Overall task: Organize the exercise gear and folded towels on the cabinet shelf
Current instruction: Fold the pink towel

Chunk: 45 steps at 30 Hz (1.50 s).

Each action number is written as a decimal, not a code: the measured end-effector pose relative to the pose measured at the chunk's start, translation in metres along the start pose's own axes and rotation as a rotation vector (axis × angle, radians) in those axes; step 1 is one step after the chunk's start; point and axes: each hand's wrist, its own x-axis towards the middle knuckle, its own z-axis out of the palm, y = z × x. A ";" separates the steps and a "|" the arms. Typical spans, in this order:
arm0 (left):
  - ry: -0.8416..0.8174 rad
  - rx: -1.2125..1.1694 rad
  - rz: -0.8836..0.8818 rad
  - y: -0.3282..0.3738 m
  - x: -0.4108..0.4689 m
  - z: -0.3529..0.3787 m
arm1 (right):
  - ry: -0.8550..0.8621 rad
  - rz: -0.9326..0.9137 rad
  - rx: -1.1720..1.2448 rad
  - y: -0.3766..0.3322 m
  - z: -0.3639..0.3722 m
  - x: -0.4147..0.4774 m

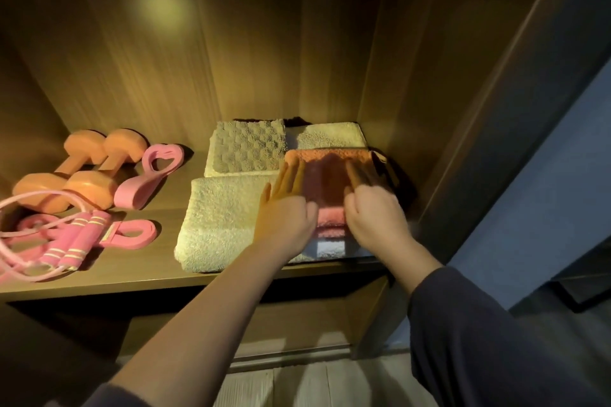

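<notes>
Shelf [139, 277], left to right. Lower left: pink jump rope [71, 243], coiled. Above it, two orange dumbbells [82, 180], side by side. Beside them, two pink loop bands [155, 172]. Centre: front cream towel [218, 225], folded, with grey waffle towel [246, 149] behind it. Left grip [286, 210] wide, fingers straight, flat on pink towel [325, 180], which tops a stack right of centre. Right grip [373, 213] also wide, fingers resting on the same towel. Neither holds anything.

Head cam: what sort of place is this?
Probably a home storage cabinet or closet: a wooden shelf holding folded towels, orange dumbbells and a pink jump rope.
</notes>
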 end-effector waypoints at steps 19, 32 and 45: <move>-0.291 0.244 -0.034 -0.015 0.003 -0.004 | -0.431 0.144 -0.174 0.019 0.024 0.038; -0.356 0.230 -0.138 -0.006 0.048 0.030 | -0.382 0.026 -0.180 0.023 0.061 0.067; -0.147 -0.017 -0.043 -0.009 -0.003 0.010 | 0.027 0.328 0.434 0.013 0.011 -0.021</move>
